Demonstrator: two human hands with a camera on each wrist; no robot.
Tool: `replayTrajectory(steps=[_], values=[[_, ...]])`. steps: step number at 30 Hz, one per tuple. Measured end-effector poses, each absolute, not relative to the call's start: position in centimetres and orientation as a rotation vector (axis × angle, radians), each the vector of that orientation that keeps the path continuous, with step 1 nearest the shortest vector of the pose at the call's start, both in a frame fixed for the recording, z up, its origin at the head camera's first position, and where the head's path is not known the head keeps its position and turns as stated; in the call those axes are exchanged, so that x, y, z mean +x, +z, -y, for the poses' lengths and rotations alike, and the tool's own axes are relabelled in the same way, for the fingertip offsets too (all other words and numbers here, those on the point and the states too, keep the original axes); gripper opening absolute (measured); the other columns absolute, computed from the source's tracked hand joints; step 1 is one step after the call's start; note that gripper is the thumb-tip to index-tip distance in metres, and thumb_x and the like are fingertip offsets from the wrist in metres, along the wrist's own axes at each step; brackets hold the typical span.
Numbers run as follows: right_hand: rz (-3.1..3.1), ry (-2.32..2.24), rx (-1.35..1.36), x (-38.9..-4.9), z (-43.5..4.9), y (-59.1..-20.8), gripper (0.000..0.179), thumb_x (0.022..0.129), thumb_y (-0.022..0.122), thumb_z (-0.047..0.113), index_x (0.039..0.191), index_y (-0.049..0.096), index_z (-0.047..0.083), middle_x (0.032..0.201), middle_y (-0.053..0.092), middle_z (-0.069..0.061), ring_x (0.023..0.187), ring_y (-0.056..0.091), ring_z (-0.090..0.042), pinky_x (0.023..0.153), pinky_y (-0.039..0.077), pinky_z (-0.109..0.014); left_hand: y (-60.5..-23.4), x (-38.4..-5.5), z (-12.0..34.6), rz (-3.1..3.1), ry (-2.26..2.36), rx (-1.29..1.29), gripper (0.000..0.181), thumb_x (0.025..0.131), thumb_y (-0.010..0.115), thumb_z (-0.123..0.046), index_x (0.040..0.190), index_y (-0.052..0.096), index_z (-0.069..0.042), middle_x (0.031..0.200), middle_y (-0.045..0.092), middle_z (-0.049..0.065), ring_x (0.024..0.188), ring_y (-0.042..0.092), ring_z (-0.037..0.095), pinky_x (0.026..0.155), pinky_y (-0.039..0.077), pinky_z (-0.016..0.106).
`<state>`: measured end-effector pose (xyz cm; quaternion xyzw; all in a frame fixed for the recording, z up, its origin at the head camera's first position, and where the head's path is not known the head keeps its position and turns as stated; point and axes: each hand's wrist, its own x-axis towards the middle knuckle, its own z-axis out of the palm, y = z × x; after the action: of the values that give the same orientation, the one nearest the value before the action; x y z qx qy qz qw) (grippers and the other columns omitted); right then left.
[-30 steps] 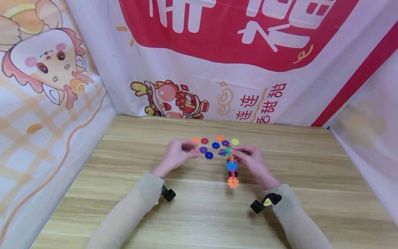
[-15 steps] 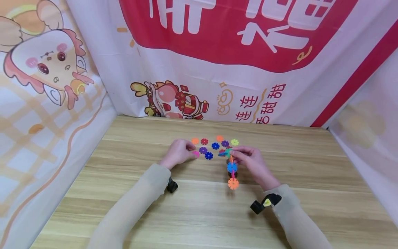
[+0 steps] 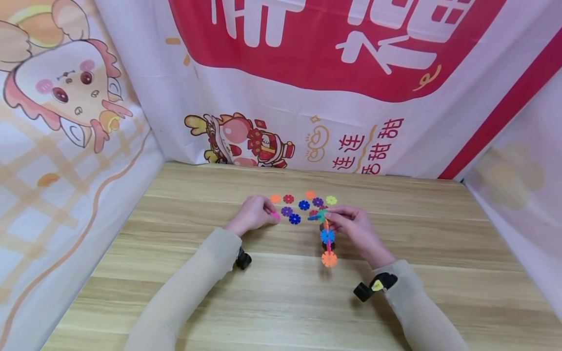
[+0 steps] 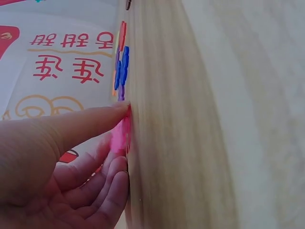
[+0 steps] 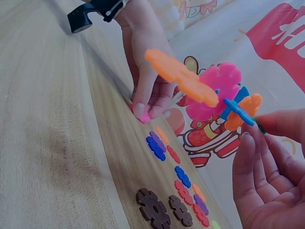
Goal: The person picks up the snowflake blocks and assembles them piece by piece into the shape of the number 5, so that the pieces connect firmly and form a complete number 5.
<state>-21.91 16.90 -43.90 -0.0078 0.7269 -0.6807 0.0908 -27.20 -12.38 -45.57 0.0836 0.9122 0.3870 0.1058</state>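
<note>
Toward the far side of the pale wood-grain counter [image 3: 281,302], my left grip [image 3: 253,213] is pinched, thumb against fingers, on a bright pink, notched, flower-shaped plastic disc [image 4: 120,136]. The disc stands tilted, low by the wood; I cannot tell whether its edge touches. My right grip [image 3: 351,225] is closed at the fingertips on a green notched disc [image 3: 323,215], one end of a chain of slotted-together plastic discs. From there the chain runs toward me, held above the wood: a small orange disc [image 5: 244,112], a light blue disc [image 3: 327,236], a pink disc [image 5: 214,90] and, at the near end, a larger-looking orange disc [image 3: 329,259]. A blue disc [image 3: 313,217], seen edge-on, juts leftward beside the green one.

Between my two hands, loose discs lie flat: purple [image 3: 287,211] and dark blue [image 3: 294,219] nearest the left grip, then orange [image 3: 275,198], red [image 3: 288,199], another dark blue [image 3: 304,205] and yellow-green [image 3: 331,200]. Two dark brown discs [image 5: 153,210] lie under the chain. Behind everything hangs a white cloth [image 3: 272,92] printed in red.
</note>
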Motion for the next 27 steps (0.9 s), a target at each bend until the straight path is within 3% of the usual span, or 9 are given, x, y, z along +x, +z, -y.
replayTrajectory(steps=[7,18,27], values=[[-2.153,-2.022,-0.021,-21.9,-17.0,-43.9,0.036,0.094,0.077,0.028,0.117,0.071,0.001,0.101,0.071,-0.011,0.084,0.065,-0.022,0.081,0.059,-0.032,-45.7,-27.1,12.6,-2.672,1.209,0.285,0.022,0.084,0.086,-0.016,0.095,0.068,-0.012,0.089,0.066,0.002,0.083,0.062,0.020,0.076,0.052,0.035],[-2.144,-2.027,-0.017,-21.9,-16.9,-43.9,0.035,0.095,0.076,0.027,0.118,0.071,0.001,0.101,0.071,-0.011,0.084,0.065,-0.022,0.081,0.059,-0.033,-44.5,-25.3,12.6,-2.534,1.498,0.347,0.009,0.092,0.079,-0.022,0.100,0.080,-0.018,0.097,0.072,-0.003,0.090,0.065,0.019,0.082,0.055,0.039],[-2.146,-2.028,-0.040,-21.8,-16.7,-43.8,0.035,0.095,0.076,0.027,0.117,0.071,0.000,0.100,0.070,-0.011,0.084,0.065,-0.021,0.081,0.059,-0.033,-42.9,-23.2,11.5,-2.322,1.718,0.328,0.010,0.091,0.079,-0.017,0.099,0.077,-0.012,0.091,0.075,0.004,0.088,0.072,0.028,0.084,0.058,0.049]])
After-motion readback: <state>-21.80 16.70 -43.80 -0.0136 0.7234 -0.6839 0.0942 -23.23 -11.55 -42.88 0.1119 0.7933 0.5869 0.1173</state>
